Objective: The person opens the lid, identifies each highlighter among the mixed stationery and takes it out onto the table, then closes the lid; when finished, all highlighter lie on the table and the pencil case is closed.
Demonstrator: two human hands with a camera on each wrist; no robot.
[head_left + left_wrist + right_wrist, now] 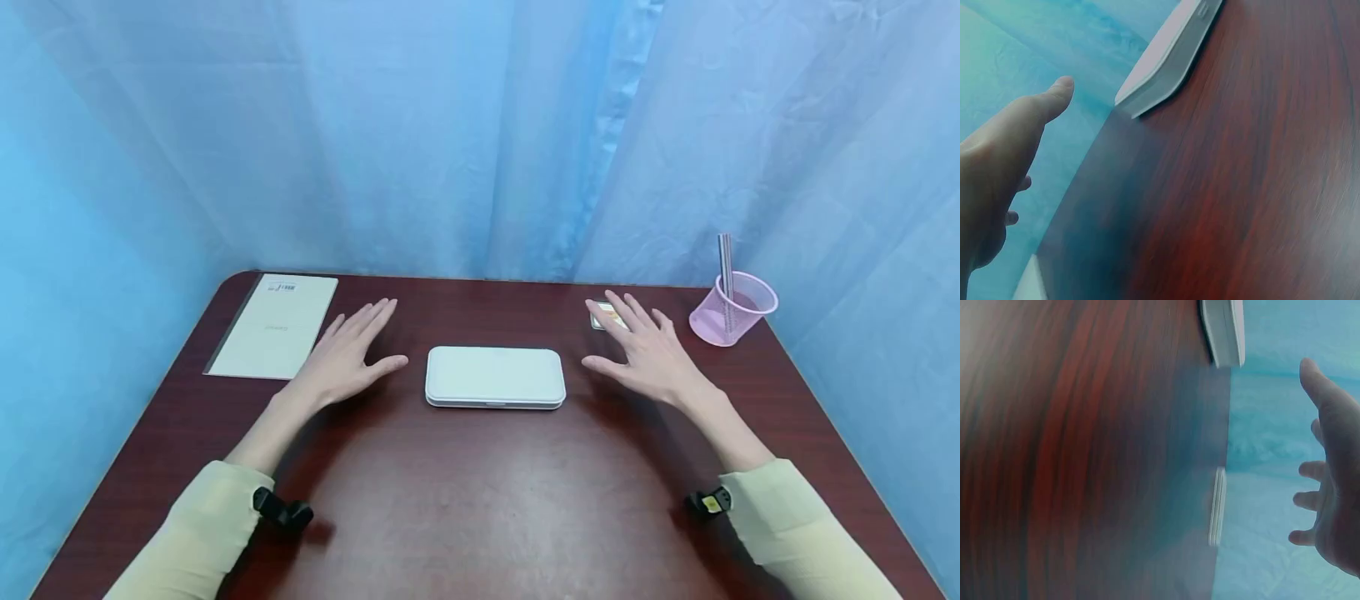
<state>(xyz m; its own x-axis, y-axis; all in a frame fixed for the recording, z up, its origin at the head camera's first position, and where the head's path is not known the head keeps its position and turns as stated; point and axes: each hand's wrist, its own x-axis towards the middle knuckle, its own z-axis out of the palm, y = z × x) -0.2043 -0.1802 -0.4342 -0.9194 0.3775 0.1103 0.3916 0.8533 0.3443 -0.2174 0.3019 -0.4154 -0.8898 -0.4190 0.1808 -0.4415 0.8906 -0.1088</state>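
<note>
A white flat case (495, 377) with rounded corners lies closed in the middle of the table, between the two hands. To its left, the left hand (347, 352) hovers with fingers spread and thumb pointing at the case, holding nothing. The right hand (651, 350) is on the other side, fingers also spread, with nothing in its grasp. Partly hidden behind the right fingers lies a small flat card-like item (606, 315) with a pale border. In the left wrist view the case (1163, 56) shows its side edge; the right wrist view catches its end (1222, 331).
A pale notebook (277, 325) with a dark spine lies at the back left, beside the left hand. At the back right stands a pink mesh pen cup (738, 312) holding thin striped sticks (725, 267). Blue curtains (420, 142) surround the dark wooden table (480, 500).
</note>
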